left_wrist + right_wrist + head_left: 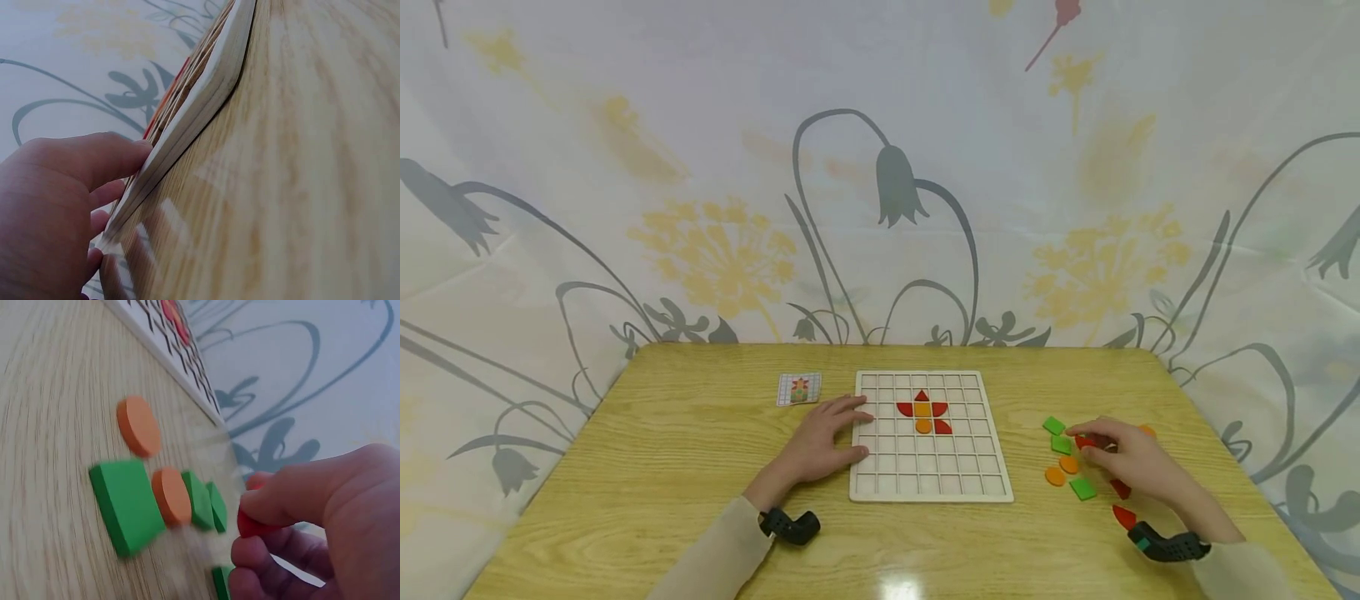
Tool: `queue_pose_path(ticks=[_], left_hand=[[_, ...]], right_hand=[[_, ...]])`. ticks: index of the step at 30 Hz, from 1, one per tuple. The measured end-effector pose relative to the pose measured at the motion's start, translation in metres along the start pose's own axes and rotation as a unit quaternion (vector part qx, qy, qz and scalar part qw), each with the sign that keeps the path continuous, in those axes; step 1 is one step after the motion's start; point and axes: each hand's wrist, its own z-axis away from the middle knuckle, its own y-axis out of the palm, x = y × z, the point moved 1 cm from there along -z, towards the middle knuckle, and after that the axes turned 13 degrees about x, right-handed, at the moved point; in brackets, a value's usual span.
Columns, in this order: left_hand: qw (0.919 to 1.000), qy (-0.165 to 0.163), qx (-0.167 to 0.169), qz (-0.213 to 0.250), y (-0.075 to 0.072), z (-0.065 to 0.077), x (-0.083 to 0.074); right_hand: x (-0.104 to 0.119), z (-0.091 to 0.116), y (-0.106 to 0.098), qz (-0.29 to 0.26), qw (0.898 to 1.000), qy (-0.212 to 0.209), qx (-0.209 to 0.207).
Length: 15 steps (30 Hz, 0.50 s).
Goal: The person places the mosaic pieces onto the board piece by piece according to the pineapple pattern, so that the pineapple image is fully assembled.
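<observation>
A white gridded board (880,487) lies on the table, its left edge under the fingertips of my left hand (816,442). In the left wrist view, the thumb (119,156) touches the board's side. On the grid sit a red triangle (922,396), an orange square (922,410), an orange disc (922,426) and several red curved pieces (943,427). At the right, my right hand (1135,458) pinches a red piece (253,526) between thumb and fingers; its full outline is hidden. Loose green squares (128,506) and orange discs (139,426) lie beside that hand.
Left of the board's top corner lies a small card (798,389) printed with a coloured pattern on a grid. More red pieces (1123,517) lie under and near the right wrist. A flower-patterned curtain (880,250) hangs behind the wooden table (662,467).
</observation>
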Motion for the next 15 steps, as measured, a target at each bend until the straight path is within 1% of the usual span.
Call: queue_pose_path(ticks=[3, 6, 12, 15], left_hand=[[1.0, 0.0, 0.0, 0.002, 0.0, 0.001, 0.0], [1.0, 0.0, 0.002, 0.0, 0.0, 0.001, 0.001], [1.0, 0.0, 0.0, 0.003, 0.0, 0.001, 0.0], [1.0, 0.0, -0.001, 0.005, 0.0, 0.001, 0.0]], right_hand=[[0.008, -0.012, 0.007, 0.005, 1.0, -0.012, -0.021], [0.016, -0.026, 0.016, -0.01, 0.999, -0.018, -0.031], [0.036, -0.058, 0.034, -0.074, 0.996, -0.036, -0.026], [0.047, -0.076, 0.043, -0.092, 0.994, -0.05, -0.018]])
